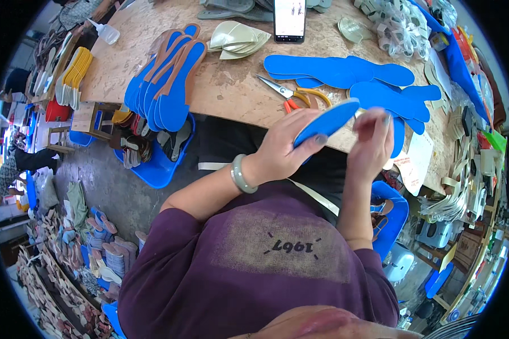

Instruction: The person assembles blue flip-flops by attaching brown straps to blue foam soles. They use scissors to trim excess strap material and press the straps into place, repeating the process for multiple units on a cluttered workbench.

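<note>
My left hand (277, 150) grips a blue insole (332, 120), tilted up over the table's front edge, with the thumb on its blue face. Close to the insole's far end is my right hand (370, 147), raised with its fingers curled together; whatever may be between the fingertips is hidden. Beyond both hands lie overlapping blue insoles (333, 69), and another group of blue insoles (387, 97) is just past my right hand. A pair of scissors (280, 87) with orange and yellow handles rests on the table between these and my left hand.
To the left, blue insoles with brown strips (172, 104) overhang the wooden table (226, 99). Cream curved pieces (237, 39) and a phone (289, 22) sit farther back. Blue bins (167, 175) stand below on the left and right. Bagged pieces (398, 28) crowd the far right corner.
</note>
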The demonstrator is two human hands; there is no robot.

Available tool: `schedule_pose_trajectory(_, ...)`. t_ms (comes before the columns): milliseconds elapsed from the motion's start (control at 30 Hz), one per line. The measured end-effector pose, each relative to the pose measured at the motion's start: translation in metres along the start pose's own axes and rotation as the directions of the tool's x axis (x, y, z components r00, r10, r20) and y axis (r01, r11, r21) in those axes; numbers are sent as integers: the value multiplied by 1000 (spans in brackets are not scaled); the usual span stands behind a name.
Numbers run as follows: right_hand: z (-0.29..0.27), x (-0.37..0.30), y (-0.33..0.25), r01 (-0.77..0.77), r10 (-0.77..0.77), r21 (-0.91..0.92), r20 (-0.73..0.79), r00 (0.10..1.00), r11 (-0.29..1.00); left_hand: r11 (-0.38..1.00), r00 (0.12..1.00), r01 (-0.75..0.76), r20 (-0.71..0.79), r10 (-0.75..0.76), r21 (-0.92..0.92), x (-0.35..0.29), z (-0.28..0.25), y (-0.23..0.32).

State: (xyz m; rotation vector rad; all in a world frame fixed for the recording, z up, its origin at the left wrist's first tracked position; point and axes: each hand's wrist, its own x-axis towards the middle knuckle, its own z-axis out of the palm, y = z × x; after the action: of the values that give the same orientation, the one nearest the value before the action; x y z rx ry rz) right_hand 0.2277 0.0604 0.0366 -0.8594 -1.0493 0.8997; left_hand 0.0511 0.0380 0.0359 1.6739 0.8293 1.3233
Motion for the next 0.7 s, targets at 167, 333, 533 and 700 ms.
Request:
schedule_pose_trajectory(167,-19,-65,22,-672,679,-138,5,734,728,984,929,-175,331,168,-9,-11,-15,7)
schedule_pose_trajectory(333,1,-25,-14,-495,461,465,194,866,734,984,927,-178,335,169,-4,-23,-15,3)
schedule_pose_trajectory(533,-8,29,-20,-308,245,630,187,951,713,982,946,-171,294,139,84,-38,-25,5)
schedule_pose_trajectory(700,-11,58,-31,-184,139,675,122,983,715,996,968,80,237,-84,28,-44,-38,1)
